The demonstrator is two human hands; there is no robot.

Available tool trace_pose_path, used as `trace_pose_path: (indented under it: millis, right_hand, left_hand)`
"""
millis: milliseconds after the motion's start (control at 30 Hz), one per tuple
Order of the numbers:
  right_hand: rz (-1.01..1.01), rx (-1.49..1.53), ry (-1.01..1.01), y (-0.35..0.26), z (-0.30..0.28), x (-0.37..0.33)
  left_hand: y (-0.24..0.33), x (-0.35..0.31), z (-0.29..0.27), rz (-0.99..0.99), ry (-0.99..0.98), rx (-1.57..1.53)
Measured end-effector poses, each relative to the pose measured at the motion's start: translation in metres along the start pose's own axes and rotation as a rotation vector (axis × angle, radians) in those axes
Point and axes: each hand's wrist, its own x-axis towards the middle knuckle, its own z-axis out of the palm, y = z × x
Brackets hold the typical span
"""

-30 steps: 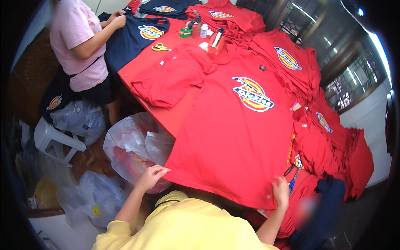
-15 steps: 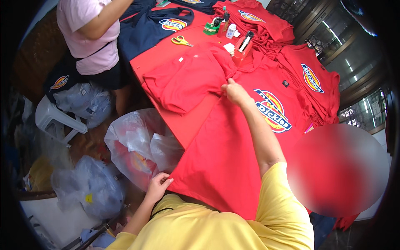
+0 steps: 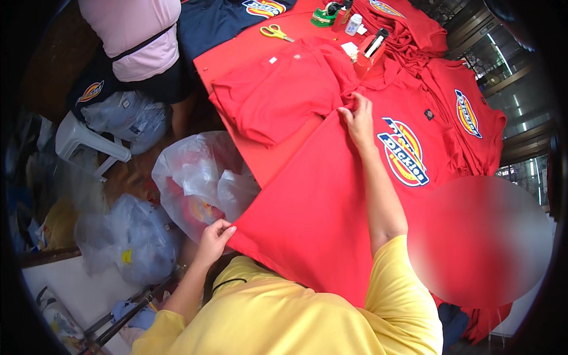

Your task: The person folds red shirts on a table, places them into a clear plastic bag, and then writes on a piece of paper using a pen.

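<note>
A red shirt is spread across the centre of the frame, over the table, with its emblem turned upward; its lower-left corner is pinched between thumb and fingertips in the grip of the left hand, left of centre and low in the frame, apparently because that corner would otherwise hang free past the table edge; the left edge is thereby drawn nearly straight. The right hand is laid at the upper end of that edge, above centre; thumb and fingers seem parted there, but whether cloth is caught in that grip cannot be told; the cloth between the hands is probably smoothed by their being set so far apart.

A rumpled red garment is bunched just beside the right hand, at upper centre; yellow scissors, a green tape dispenser and a white bottle are placed beyond it, perhaps to be out of the cloth's way; at left of centre, a clear plastic bag is set beside the table, with red contents showing through.
</note>
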Motion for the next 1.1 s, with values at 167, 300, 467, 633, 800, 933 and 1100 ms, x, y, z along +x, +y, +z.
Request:
trace_pose_path:
  millis: [167, 300, 467, 633, 800, 933, 1100]
  right_hand:
    - [-0.024, -0.223, -0.076, -0.017, -0.049, -0.091]
    - [0.106, -0.471, -0.27, -0.048, -0.091, -0.226]
    - [0.434, -0.683, -0.287, -0.062, -0.149, -0.319]
    - [0.824, -0.821, -0.179, -0.049, -0.206, -0.403]
    - [0.932, -0.847, -0.089, -0.07, -0.227, -0.466]
    - [0.906, -0.774, -0.033, -0.084, -0.221, -0.463]
    - [0.958, -0.747, 0.118, -0.106, -0.235, -0.523]
  left_hand:
    - [0.008, 0.009, 0.0, -0.073, -0.123, 0.122]
    - [0.012, 0.041, 0.039, 0.083, -0.052, -0.016]
    - [0.033, 0.082, 0.067, 0.221, -0.02, 0.048]
    - [0.051, 0.093, 0.054, 0.125, -0.078, -0.117]
    - [0.097, 0.092, 0.095, 0.807, 0.135, 0.975]
    - [0.112, 0.137, 0.112, 0.844, 0.284, 1.188]
    - [0.112, 0.184, 0.132, 0.959, 0.346, 1.186]
